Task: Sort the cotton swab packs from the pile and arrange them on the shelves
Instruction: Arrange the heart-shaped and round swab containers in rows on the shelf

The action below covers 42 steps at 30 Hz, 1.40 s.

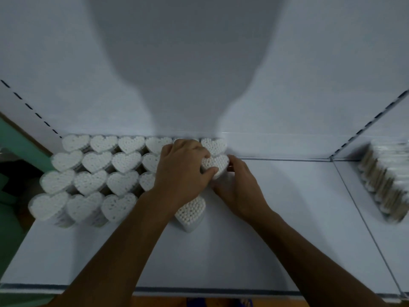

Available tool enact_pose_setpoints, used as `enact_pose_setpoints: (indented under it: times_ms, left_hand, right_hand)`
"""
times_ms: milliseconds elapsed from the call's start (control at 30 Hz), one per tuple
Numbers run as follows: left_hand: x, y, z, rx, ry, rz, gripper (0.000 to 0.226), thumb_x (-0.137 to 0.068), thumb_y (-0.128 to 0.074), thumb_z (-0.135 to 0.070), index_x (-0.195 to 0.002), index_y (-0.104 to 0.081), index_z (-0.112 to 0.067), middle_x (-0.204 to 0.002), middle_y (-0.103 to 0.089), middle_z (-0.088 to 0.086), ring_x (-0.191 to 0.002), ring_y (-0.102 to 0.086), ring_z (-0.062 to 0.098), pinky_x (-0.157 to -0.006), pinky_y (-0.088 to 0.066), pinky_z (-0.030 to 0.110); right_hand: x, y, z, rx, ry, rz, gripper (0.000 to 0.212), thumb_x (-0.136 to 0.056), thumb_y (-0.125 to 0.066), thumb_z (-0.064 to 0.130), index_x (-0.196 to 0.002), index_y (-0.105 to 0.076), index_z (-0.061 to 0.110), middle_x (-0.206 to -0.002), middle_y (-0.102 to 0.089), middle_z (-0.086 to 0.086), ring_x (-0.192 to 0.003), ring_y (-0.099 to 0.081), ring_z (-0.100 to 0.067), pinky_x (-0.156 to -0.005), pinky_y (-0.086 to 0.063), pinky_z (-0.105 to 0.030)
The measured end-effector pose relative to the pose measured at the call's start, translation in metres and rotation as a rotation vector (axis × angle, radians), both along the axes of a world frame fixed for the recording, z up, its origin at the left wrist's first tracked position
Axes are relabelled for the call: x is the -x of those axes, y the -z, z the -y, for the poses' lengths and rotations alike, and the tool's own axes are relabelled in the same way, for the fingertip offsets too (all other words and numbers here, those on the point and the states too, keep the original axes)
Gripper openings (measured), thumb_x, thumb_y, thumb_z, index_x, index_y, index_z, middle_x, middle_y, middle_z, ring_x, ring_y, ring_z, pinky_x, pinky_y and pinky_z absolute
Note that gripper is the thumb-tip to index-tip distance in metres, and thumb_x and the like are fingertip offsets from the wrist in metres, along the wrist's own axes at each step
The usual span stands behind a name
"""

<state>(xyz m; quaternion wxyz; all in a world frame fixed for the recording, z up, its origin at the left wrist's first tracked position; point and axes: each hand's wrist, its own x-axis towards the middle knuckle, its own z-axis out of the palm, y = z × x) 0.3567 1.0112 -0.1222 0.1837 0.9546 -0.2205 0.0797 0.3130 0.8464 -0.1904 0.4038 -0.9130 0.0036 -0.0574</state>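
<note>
Rightward, both hands (212,173) grip a heart pack (215,164) beside bare shelf (287,196).

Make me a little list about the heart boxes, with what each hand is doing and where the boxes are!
place: white shelf
heart packs: heart-shaped cotton swab packs standing in rows at the shelf's left
pack being placed: one heart pack, second row from the back, right end of the block
left hand: thumb and fingers curled round that pack
right hand: fingers on its right side
pack nearest the front: another heart pack, partly under the left wrist
far right: blurry other swab packs on the neighbouring shelf
</note>
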Motion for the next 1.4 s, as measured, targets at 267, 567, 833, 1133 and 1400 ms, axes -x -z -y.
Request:
enact_pose_setpoints:
  times_ms: [267, 567, 833, 1133, 1400]
  left_hand:
    - [0.004, -0.045, 0.043, 0.083, 0.131, 0.026, 0.066, -0.087, -0.048, -0.065, -0.138, -0.052, -0.025, -0.147, -0.049, -0.003, -0.136, -0.044, 0.019, -0.112, -0.029, 0.04]
    - [0.072, -0.093, 0.201, 0.096, 0.324, 0.108, 0.075, -0.084, -0.038, -0.072, -0.138, -0.054, -0.023, -0.145, -0.053, -0.001, -0.132, -0.05, 0.022, -0.11, -0.035, 0.042]
    - [0.164, -0.104, 0.383, 0.041, 0.426, 0.1, 0.075, -0.087, -0.03, -0.075, -0.142, -0.048, -0.028, -0.152, -0.044, -0.004, -0.139, -0.042, 0.022, -0.114, -0.028, 0.045]
    - [0.243, -0.091, 0.577, 0.029, 0.689, -0.007, 0.078, -0.082, -0.03, -0.072, -0.145, -0.045, -0.028, -0.154, -0.041, -0.004, -0.139, -0.04, 0.022, -0.114, -0.032, 0.048]
    - [0.243, -0.071, 0.742, 0.041, 0.846, -0.067, 0.079, -0.081, -0.027, -0.073, -0.145, -0.044, -0.03, -0.155, -0.039, -0.006, -0.14, -0.038, 0.021, -0.115, -0.028, 0.047]
  right_hand:
    - [0.021, -0.042, 0.039, 0.278, 0.111, 0.099, 0.083, -0.088, -0.034, 0.076, -0.151, -0.033, 0.022, -0.155, -0.037, -0.001, -0.141, -0.036, -0.02, -0.112, -0.038, -0.043]
    - [0.114, -0.105, 0.187, 0.428, 0.327, 0.236, 0.077, -0.09, -0.031, 0.068, -0.147, -0.039, 0.018, -0.15, -0.045, -0.007, -0.138, -0.041, -0.026, -0.111, -0.038, -0.045]
    - [0.235, -0.106, 0.364, 0.56, 0.535, -0.01, 0.08, -0.088, -0.025, 0.074, -0.154, -0.024, 0.029, -0.163, -0.019, -0.002, -0.149, -0.018, -0.026, -0.117, -0.022, -0.047]
    - [0.346, -0.092, 0.523, 0.477, 0.766, -0.125, 0.076, -0.093, -0.033, 0.069, -0.156, -0.018, 0.028, -0.164, -0.014, 0.0, -0.15, -0.015, -0.025, -0.119, -0.02, -0.046]
    - [0.37, -0.078, 0.662, 0.409, 0.904, -0.159, 0.074, -0.094, -0.04, 0.065, -0.155, -0.022, 0.026, -0.164, -0.017, 0.0, -0.149, -0.018, -0.024, -0.119, -0.021, -0.044]
